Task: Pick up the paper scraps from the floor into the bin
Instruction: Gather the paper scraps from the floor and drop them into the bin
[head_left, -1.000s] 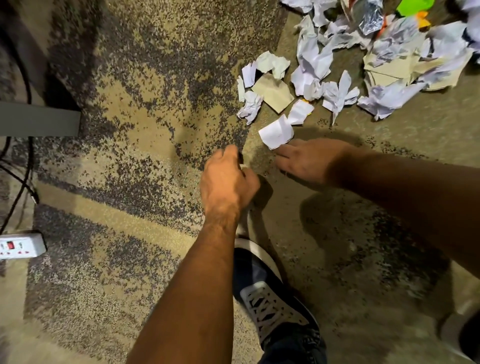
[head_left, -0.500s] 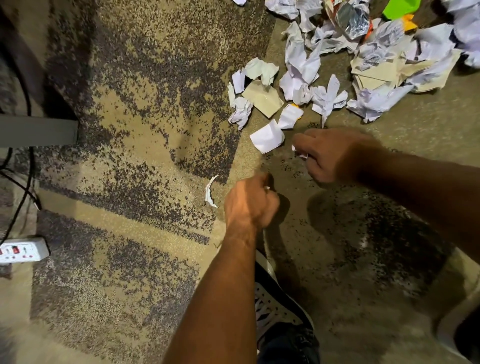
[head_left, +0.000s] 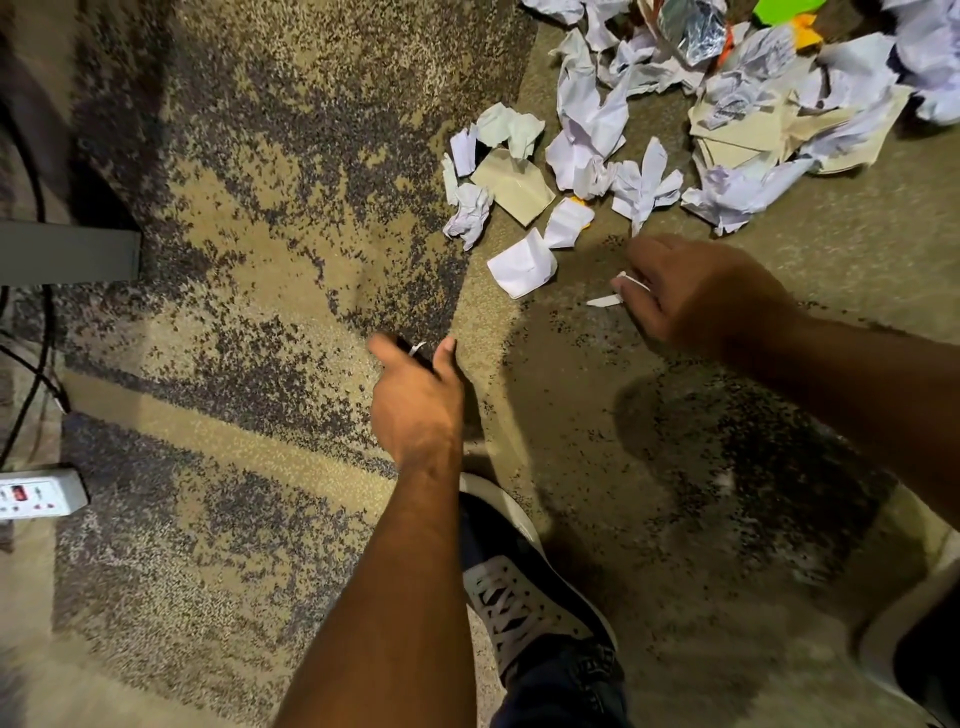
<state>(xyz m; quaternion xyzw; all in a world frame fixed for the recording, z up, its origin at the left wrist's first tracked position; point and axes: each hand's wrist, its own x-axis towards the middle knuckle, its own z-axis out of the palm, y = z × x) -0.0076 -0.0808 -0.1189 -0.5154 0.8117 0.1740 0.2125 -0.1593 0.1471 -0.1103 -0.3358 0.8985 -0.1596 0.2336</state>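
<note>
While the left hand (head_left: 415, 400) reaches down over a thin paper sliver (head_left: 416, 348) on the carpet (head_left: 234, 260), thumb and finger spread either side, the right hand (head_left: 691, 291) pinches small scraps (head_left: 605, 300). Pinching low should lift it cleanly. More crumpled paper (head_left: 597, 135) lies beyond; no bin is visible.
</note>
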